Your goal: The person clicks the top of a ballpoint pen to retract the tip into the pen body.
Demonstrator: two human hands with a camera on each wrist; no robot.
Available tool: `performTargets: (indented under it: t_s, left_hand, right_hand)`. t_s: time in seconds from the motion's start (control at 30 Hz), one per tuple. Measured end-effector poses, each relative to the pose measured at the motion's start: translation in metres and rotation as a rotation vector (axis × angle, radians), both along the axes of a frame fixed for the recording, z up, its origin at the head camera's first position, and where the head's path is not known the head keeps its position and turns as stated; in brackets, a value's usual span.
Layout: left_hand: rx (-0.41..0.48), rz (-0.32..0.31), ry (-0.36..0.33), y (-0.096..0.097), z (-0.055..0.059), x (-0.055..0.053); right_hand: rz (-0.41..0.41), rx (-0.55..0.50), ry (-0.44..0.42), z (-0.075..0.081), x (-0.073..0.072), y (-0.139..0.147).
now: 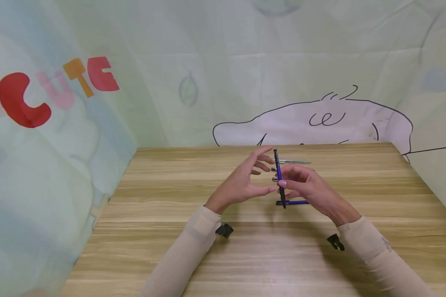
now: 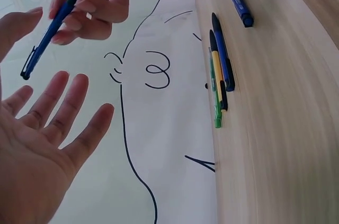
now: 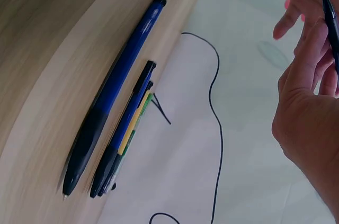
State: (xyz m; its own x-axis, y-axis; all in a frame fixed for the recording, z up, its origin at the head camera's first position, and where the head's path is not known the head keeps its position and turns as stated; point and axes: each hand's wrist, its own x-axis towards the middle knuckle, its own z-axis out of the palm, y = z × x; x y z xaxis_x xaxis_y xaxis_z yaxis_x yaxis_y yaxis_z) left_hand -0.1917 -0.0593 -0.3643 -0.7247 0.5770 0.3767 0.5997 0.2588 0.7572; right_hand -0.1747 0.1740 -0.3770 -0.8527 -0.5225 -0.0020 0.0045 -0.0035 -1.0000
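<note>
My right hand [image 1: 314, 190] pinches a blue pen [image 1: 279, 171] with black ends between thumb and fingers, holding it nearly upright above the table. In the left wrist view the clip end of this pen [image 2: 33, 57] points toward my left palm. My left hand [image 1: 241, 179] is spread beside the pen, thumb and fingers apart, gripping nothing. Below the hands lies another blue pen [image 1: 297, 202]. Farther back are a second blue pen [image 2: 223, 49], a yellow pen [image 2: 217, 68] and a green pen [image 2: 215, 91], side by side; my right hand partly covers them in the head view.
The wood-grain table [image 1: 163, 185] reaches back to a printed cloth wall [image 1: 171, 82] with a line drawing. Another cloth wall [image 1: 70, 165] with coloured letters borders the left side. Black buckles [image 1: 224, 230] hang at both wrists.
</note>
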Motion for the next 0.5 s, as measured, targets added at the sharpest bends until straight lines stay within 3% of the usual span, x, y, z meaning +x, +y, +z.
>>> performTargets:
  t_s: [0.23, 0.5]
  left_hand:
    - [-0.038, 0.056, 0.007, -0.017, -0.005, 0.003]
    - [-0.071, 0.108, 0.012, -0.046, -0.010, 0.006]
  right_hand:
    - [-0.045, 0.170, 0.062, -0.004, -0.003, 0.013]
    - [-0.033, 0.246, 0.109, -0.011, -0.012, 0.034]
